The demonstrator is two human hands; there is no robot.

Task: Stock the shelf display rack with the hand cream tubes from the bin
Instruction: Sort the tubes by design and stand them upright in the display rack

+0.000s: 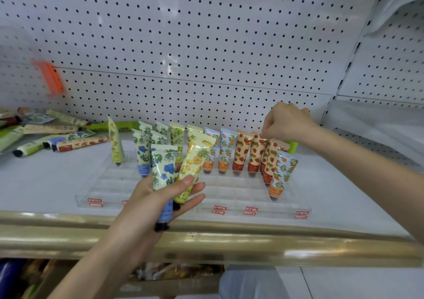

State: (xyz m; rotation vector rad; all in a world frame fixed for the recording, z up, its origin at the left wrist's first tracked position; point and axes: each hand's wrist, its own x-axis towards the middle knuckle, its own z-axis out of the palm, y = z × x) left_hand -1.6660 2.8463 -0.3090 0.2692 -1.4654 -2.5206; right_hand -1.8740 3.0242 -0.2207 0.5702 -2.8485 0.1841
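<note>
At the left of the frame loose hand cream tubes (57, 135) lie flat in a heap on the white shelf (46, 179), well apart from the slots; which container is the bin I cannot tell; right of them, in the middle of the frame, stands the clear rack (229, 190), its back rows partly filled with upright tubes and its front rows bare; the step in hand looks like filling the rack slot by slot, roughly a third done by my estimate; low in the centre the left hand (146, 197) acts as the supply, palm up, fingers fairly straight beneath and the thumb clamped over a blue-flowered tube (163, 167) and a pineapple tube (195, 161), both fanned upward with caps down; at the right, toward the back of the rack, the right hand (286, 122) is curled, fingertips pinching the crimped top of a strawberry tube (255, 155) that stands beside others of its kind; whether it is fully seated is hidden; the next move probably calls for releasing that tube once it stands straight, then taking one from the left hand and matching its pattern to the right column
</note>
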